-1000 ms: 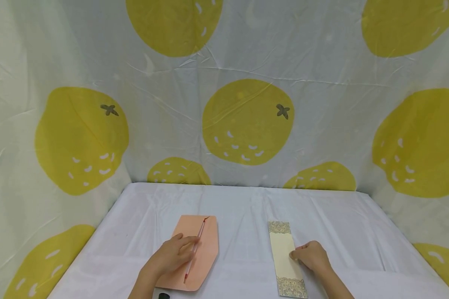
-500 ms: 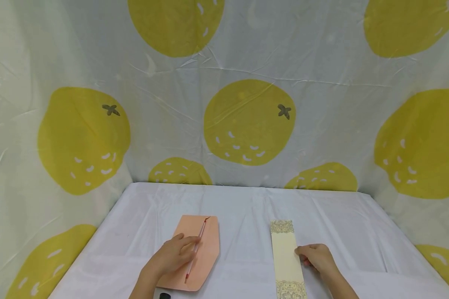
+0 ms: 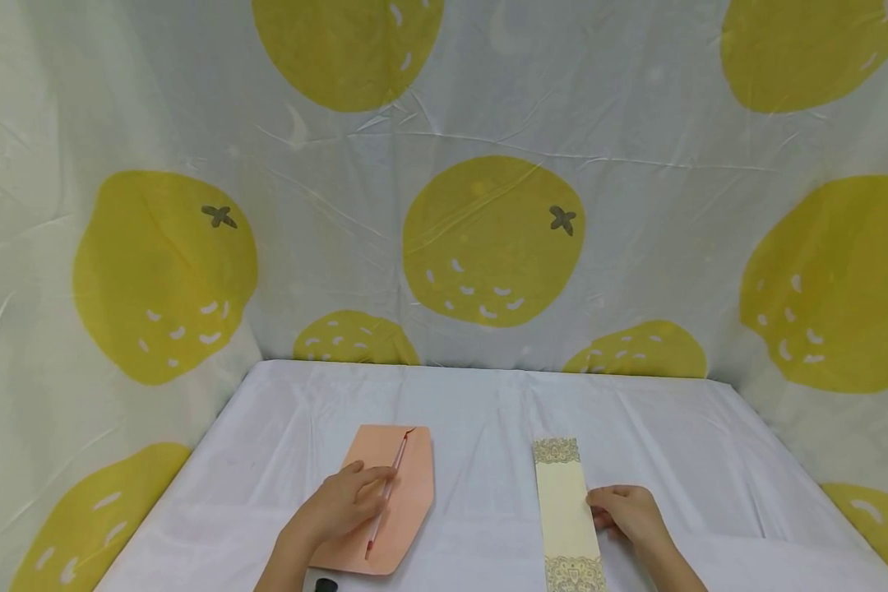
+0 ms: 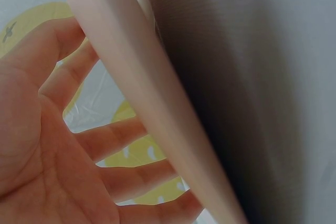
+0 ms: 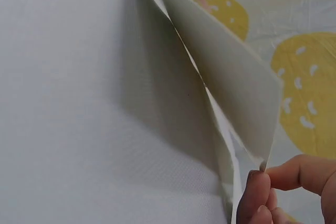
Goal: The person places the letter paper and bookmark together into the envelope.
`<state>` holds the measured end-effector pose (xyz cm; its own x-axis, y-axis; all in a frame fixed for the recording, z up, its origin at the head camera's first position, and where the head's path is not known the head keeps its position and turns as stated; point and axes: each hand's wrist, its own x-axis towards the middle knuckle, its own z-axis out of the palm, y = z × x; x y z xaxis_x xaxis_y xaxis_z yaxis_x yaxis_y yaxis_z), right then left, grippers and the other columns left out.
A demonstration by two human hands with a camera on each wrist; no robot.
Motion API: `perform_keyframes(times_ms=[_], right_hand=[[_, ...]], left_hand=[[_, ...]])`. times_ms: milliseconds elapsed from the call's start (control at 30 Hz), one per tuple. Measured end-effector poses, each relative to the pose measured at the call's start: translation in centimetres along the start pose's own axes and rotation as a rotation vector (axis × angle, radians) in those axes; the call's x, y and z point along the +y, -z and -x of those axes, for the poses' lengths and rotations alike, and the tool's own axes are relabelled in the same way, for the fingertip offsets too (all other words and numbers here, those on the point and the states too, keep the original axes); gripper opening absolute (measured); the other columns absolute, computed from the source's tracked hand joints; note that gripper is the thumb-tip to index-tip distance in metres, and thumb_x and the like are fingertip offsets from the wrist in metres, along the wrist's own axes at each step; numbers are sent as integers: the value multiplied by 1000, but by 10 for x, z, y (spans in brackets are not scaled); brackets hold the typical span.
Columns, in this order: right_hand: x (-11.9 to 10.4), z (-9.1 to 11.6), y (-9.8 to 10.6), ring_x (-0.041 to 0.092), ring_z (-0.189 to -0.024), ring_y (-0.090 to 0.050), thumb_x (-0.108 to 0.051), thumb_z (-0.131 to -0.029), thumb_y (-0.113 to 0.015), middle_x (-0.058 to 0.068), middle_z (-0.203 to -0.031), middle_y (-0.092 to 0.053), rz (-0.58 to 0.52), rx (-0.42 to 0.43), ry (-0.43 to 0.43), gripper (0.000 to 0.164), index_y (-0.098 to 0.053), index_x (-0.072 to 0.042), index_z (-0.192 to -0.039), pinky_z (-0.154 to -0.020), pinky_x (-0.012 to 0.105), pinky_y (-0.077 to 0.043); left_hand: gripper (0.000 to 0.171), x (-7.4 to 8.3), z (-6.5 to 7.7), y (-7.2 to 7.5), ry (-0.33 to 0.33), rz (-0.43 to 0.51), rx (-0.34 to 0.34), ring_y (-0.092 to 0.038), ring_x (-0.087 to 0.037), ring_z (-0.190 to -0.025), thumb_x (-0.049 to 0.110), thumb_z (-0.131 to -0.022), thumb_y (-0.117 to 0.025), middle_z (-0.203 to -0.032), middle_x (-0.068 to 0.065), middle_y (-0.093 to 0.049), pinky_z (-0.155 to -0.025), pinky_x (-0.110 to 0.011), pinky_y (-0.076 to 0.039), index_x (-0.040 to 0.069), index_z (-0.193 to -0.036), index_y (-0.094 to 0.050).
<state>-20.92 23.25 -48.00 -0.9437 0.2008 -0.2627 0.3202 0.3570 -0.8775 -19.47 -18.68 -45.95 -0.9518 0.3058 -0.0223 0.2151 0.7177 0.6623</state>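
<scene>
A peach-coloured, envelope-shaped item [image 3: 409, 514] with a visible thickness in the left wrist view lies on the left of the table, a slim pen-like stick [image 3: 377, 524] with red ends slanting along its top. My left hand [image 3: 343, 501] rests on it with fingers spread, fingertips against the surface by the stick. To the right is a long cream folded card [image 3: 566, 510] with lacy patterned bands at both ends. My right hand [image 3: 627, 511] pinches its right edge between thumb and finger. The right wrist view shows the upper leaf [image 5: 231, 77] raised from the lower one.
White cloth [image 3: 481, 460] covers the table. Below the peach item, at the bottom edge, a small black-topped object [image 3: 326, 585] is partly cut off. Curtains with yellow fruit prints [image 3: 492, 242] enclose the back and sides.
My right hand has shifted slightly right, off the card's face to its edge, and the card's right side has risen. My left hand has stayed in place.
</scene>
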Motion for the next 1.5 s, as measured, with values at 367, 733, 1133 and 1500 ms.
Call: perform_keyframes(times_ms=[367,733,1133,1500], right_hand=[[0,1,-1,15,-57,-60,-12,-82,-67,4,-63,-64,-65,2,-18,24,-68,11,-93,-50,27,-46],[0,1,-4,13,-58,-62,-10,-83,-68,5,-66,-67,-129,-11,-34,28,-67,13,-99,-51,24,-48],[-3,1,-13,13,-59,-63,-5,-83,-67,6,-68,-67,-223,-39,-25,21,-69,12,-96,-53,24,-51],[-9,0,-28,14,-60,-62,-3,-82,-65,8,-69,-67,-268,-75,23,20,-69,13,-94,-55,24,-53]], left_hand=[[40,-1,-1,0,3,-14,14,-40,-54,-127,24,-91,-66,-136,-30,-49,-94,-70,-35,21,-131,-63],[40,0,-1,-1,19,-4,16,-39,-54,-128,23,-91,-65,-137,-31,-47,-95,-70,-34,19,-131,-63],[40,-2,0,0,-2,6,15,-38,-55,-128,26,-92,-65,-137,-33,-46,-94,-71,-33,19,-131,-63],[40,-2,0,0,-27,8,4,-36,-56,-129,26,-92,-65,-134,-28,-52,-93,-72,-33,19,-131,-62]])
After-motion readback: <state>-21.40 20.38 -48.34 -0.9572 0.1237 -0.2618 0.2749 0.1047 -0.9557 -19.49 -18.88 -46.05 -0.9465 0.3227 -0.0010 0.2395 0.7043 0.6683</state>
